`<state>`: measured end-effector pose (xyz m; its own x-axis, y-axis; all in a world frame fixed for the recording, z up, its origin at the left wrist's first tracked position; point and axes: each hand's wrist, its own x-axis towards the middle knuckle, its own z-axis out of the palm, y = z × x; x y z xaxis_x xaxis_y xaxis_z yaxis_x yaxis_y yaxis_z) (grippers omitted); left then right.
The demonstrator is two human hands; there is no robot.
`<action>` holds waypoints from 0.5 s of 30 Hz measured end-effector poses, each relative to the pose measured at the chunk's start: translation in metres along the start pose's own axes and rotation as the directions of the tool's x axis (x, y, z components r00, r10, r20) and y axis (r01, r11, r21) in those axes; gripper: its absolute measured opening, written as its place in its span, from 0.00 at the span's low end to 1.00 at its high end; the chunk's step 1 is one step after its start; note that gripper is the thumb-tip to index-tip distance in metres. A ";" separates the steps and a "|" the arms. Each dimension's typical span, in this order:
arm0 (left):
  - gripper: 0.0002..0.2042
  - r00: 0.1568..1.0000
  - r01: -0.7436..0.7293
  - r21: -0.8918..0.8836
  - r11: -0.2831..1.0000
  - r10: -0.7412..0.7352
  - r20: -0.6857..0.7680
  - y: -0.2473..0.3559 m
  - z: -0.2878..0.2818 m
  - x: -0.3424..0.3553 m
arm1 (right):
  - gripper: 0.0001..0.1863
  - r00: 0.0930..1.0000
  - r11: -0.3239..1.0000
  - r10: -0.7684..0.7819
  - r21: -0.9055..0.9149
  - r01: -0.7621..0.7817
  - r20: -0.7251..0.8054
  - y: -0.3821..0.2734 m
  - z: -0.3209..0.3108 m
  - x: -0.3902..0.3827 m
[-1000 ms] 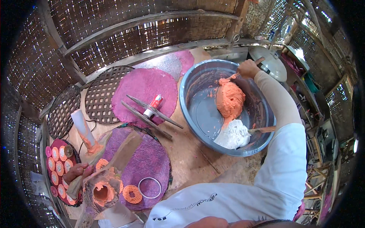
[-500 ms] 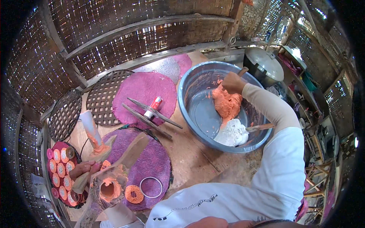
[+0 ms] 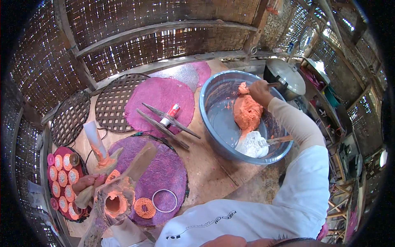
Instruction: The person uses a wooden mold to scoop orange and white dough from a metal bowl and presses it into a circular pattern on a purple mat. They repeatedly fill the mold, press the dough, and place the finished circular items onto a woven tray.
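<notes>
My right hand (image 3: 261, 93) is closed round the handle of a wooden scoop or spatula, over the far right of a grey-blue basin (image 3: 206, 123). A small lump of orange dough (image 3: 243, 88) sits at the tool's far end, just above the large orange dough mass (image 3: 248, 113). White dough (image 3: 253, 145) with a wooden stick (image 3: 279, 140) in it lies nearer me. My left hand (image 3: 85, 183) grips a wooden arm of a wooden press (image 3: 142, 162). Its round opening (image 3: 116, 204) is smeared with orange dough. Beside it stands a white plunger (image 3: 94, 138), also smeared.
Lattice-like orange rounds fill a tray (image 3: 66, 152) at left. One orange round (image 3: 145, 208) and a white ring (image 3: 164, 201) lie on a purple mat (image 3: 160, 177). A wooden frame (image 3: 168, 125), red-white can (image 3: 171, 114), woven trays (image 3: 119, 101) and lidded pot (image 3: 288, 76) stand farther back.
My right hand has risen slightly off the dough mass and tilted the tool, and a separate orange lump now shows at its end. The left hand keeps its grip; the view has shifted slightly.
</notes>
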<state>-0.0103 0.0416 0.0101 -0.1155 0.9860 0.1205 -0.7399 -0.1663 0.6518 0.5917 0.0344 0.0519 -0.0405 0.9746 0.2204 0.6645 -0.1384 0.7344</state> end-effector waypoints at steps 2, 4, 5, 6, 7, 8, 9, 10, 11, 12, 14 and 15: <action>0.17 1.000 0.008 0.000 1.000 -0.008 0.012 -0.002 0.001 0.003 | 0.06 0.999 0.999 0.039 0.012 -0.039 -0.032 -0.010 0.052 -0.008; 0.17 1.000 0.000 0.010 1.000 0.000 0.007 -0.002 0.000 0.001 | 0.06 0.987 0.994 0.027 0.098 -0.043 0.161 -0.031 0.045 -0.001; 0.17 1.000 -0.002 0.010 1.000 0.002 0.004 -0.002 -0.001 -0.001 | 0.06 0.967 0.989 0.016 0.137 -0.052 0.254 -0.039 0.037 0.002; 0.16 1.000 -0.013 0.012 1.000 0.013 0.003 0.000 -0.002 -0.003 | 0.06 0.948 0.979 -0.036 0.203 -0.031 0.317 -0.035 0.015 0.004; 0.16 1.000 -0.014 0.014 1.000 0.014 0.004 0.000 -0.001 -0.003 | 0.05 0.989 1.000 -0.005 0.031 0.000 0.148 -0.034 0.011 0.001; 0.16 1.000 -0.019 0.019 1.000 0.019 0.000 0.000 -0.002 -0.003 | 0.05 1.000 0.990 -0.004 -0.144 0.000 -0.029 -0.032 0.010 -0.004; 0.16 1.000 -0.021 0.023 1.000 0.021 -0.002 0.000 -0.002 -0.001 | 0.05 0.996 0.980 0.025 -0.196 -0.043 -0.089 -0.031 0.013 -0.005; 0.16 1.000 -0.020 0.024 1.000 0.020 0.000 -0.001 0.000 0.000 | 0.04 0.987 0.966 0.053 -0.242 -0.089 -0.152 -0.029 0.016 -0.003; 0.16 1.000 -0.024 0.021 1.000 0.024 -0.003 0.000 -0.001 -0.002 | 0.05 0.996 0.972 0.058 -0.226 -0.070 -0.063 -0.032 0.027 0.000; 0.16 1.000 -0.028 0.018 0.999 0.028 -0.004 -0.001 0.000 -0.001 | 0.05 0.998 0.975 0.062 -0.216 -0.056 0.021 -0.033 0.029 0.005; 0.16 1.000 -0.027 0.013 1.000 0.027 0.001 0.000 0.000 -0.001 | 0.06 0.996 0.985 -0.007 -0.173 0.022 0.085 -0.035 0.032 0.005; 0.16 1.000 -0.025 0.011 1.000 0.025 0.002 -0.001 0.000 -0.002 | 0.06 0.989 0.994 0.003 -0.109 0.013 0.145 -0.037 0.032 0.007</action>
<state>-0.0094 0.0399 0.0094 -0.1329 0.9814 0.1385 -0.7296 -0.1914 0.6565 0.5906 0.0521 0.0064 0.0698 0.9894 0.1274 0.5783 -0.1442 0.8030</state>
